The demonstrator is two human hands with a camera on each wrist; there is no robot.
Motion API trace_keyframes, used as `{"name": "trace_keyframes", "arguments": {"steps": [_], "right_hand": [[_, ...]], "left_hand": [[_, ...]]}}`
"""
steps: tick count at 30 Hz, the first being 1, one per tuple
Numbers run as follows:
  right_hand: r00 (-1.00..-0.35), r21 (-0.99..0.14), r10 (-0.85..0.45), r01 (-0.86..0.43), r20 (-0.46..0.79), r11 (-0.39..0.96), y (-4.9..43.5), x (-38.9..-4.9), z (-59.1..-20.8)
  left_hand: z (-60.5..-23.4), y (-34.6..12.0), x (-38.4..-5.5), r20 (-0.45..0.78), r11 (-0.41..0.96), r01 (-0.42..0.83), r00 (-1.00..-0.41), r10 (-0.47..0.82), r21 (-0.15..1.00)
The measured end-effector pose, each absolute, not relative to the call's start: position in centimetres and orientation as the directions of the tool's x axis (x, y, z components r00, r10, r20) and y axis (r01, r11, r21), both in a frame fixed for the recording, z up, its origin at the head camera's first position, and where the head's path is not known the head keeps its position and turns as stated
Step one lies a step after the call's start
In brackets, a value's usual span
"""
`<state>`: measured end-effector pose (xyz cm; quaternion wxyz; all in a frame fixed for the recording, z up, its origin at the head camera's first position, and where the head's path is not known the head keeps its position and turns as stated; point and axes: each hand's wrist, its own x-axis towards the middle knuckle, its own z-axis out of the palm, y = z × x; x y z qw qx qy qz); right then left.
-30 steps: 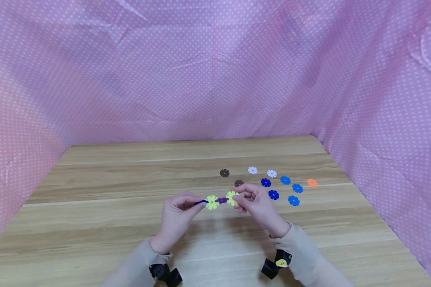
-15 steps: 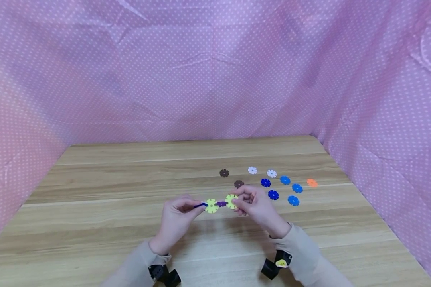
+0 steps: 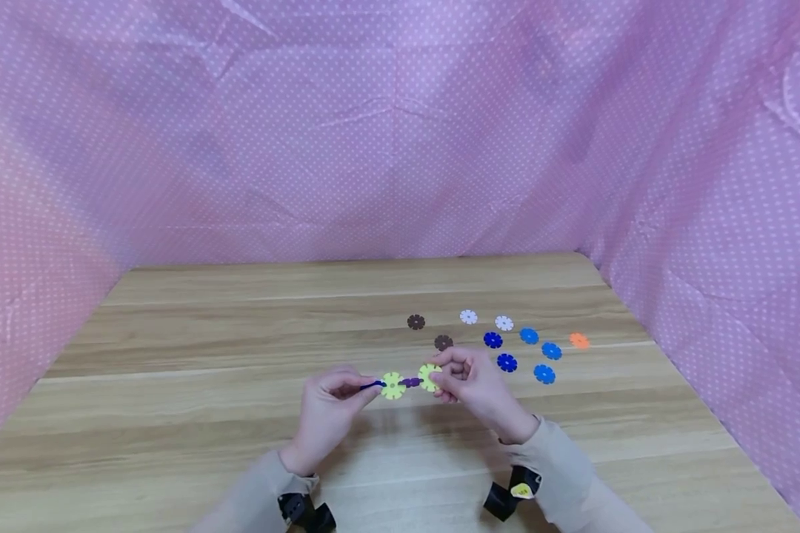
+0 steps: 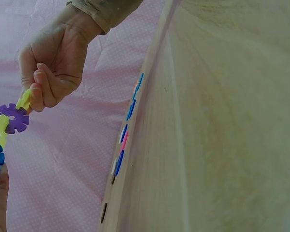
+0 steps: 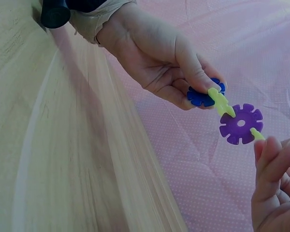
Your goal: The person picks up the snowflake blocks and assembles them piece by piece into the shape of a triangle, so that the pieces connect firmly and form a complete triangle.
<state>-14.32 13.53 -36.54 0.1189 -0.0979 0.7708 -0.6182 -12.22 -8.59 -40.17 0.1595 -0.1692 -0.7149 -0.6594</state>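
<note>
A short chain of notched plastic discs spans my two hands above the table. From the left it runs dark blue disc [image 5: 200,98], yellow disc [image 3: 392,386], purple disc [image 5: 241,124], yellow disc [image 3: 430,377], each slotted into its neighbour at an angle. My left hand [image 3: 333,403] pinches the dark blue disc between thumb and fingers. With thumb and forefinger, my right hand [image 3: 476,389] pinches the yellow disc at the chain's right end, covering part of it. In the right wrist view the purple disc shows its whole face and centre hole.
Loose discs lie beyond my right hand on the wooden table [image 3: 207,333]: brown [image 3: 416,322], white [image 3: 468,317], dark blue [image 3: 507,363], lighter blue [image 3: 544,374] and orange [image 3: 579,340]. A pink dotted cloth [image 3: 393,148] hangs around the table's back and sides.
Both hands and the chain have come slightly lower in the head view, toward the person. Each hand keeps its pinch; the loose discs stay where they were.
</note>
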Motion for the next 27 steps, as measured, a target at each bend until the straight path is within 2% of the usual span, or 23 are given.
{"name": "trace_keyframes", "arguments": {"steps": [8,16,27], "right_hand": [[-0.943,-0.974,-0.321,0.015,-0.089,0.228,13.48,-14.33,-36.72],[-0.941,-0.983,-0.322,0.051,-0.106,0.175,13.27,-14.2,-36.63],[-0.958,-0.991,-0.277,0.042,-0.076,0.128,12.94,-13.97,-36.42]], "left_hand": [[-40.49,-8.55,-12.24,0.502,0.038,0.502,-0.865,0.016,0.864],[-40.65,-8.55,-12.36,0.518,0.038,0.518,-0.855,-0.002,0.855],[-40.71,-8.17,-12.18,0.564,0.01,0.564,-0.826,-0.02,0.826]]}}
